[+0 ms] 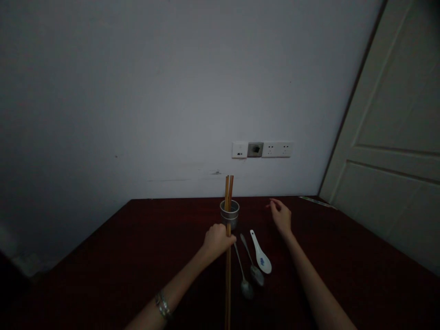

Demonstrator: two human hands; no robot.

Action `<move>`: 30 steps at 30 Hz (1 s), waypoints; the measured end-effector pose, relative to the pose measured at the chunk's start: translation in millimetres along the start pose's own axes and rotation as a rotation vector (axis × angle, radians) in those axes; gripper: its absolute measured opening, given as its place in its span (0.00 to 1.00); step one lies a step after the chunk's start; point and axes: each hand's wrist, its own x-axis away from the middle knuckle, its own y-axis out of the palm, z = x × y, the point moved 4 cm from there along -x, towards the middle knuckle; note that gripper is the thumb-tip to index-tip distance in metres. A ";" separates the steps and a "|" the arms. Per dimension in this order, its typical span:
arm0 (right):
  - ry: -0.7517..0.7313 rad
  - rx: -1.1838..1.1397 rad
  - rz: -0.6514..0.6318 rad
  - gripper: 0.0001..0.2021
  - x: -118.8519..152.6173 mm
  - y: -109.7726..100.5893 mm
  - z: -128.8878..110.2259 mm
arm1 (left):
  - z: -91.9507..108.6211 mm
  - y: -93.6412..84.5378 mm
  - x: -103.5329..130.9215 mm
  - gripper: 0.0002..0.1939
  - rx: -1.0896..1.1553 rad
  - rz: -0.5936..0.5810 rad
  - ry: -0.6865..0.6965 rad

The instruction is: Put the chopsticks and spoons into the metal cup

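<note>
My left hand [216, 240] grasps wooden chopsticks [228, 279] near their upper end, directly in front of the metal cup [234, 220], which holds further chopsticks [228, 192]. My right hand [282, 218] is released, fingers loosely curled, right of the cup. Two metal spoons [256, 276] and a white spoon [263, 260] lie between my forearms.
</note>
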 end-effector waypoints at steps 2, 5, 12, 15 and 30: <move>-0.027 -0.100 0.048 0.20 -3.3 -2.5 -35.9 | 6.8 -20.4 2.2 0.13 0.005 0.055 0.041; 0.008 -0.333 -0.055 0.20 -0.3 3.1 -90.1 | 18.0 -55.1 5.9 0.13 0.005 0.191 0.084; 0.036 -0.651 -0.463 0.20 38.6 21.7 -182.9 | 38.3 -105.1 16.1 0.14 -0.037 0.451 0.135; -0.028 -0.652 -0.496 0.22 49.9 21.4 -197.7 | 41.9 -105.8 19.4 0.16 -0.030 0.437 0.137; -0.131 -0.571 -0.519 0.15 55.8 20.7 -201.9 | 35.2 -94.7 22.3 0.13 -0.022 0.461 0.200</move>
